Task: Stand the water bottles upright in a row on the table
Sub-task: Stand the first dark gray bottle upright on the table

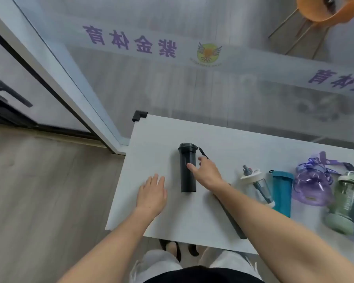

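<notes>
Your right hand (207, 173) rests unclenched on the dark bottle (188, 167) at frame center, left hand (151, 194) flat; a nudge could topple it.

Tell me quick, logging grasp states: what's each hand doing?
Left hand: open, flat on table.
Right hand: open, fingers touching black bottle.

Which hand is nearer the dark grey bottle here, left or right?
Right. The right hand is at the dark grey bottle, thumb against its side, fingers by the strap. The left hand lies flat on the table, beside the bottle's base, apart from it.
</notes>
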